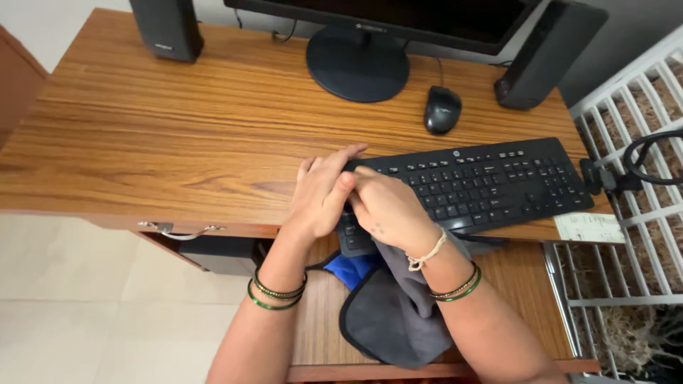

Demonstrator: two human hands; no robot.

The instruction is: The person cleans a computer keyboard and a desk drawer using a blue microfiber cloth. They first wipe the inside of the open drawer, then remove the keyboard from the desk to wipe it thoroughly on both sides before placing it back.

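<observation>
A home office corner is showing: a black flat monitor (384, 18) and two black upright speakers (167, 28) are standing along the wooden desk's (178, 128) far edge.

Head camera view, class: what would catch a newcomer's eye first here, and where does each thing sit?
First, the two hands meeting at the left end of the black keyboard: the left hand rests on its corner and the right hand presses beside it. A grey cloth hangs below the right wrist over the pull-out tray. Behind, on the wooden desk, stand a monitor base, a mouse and two dark speakers.
</observation>
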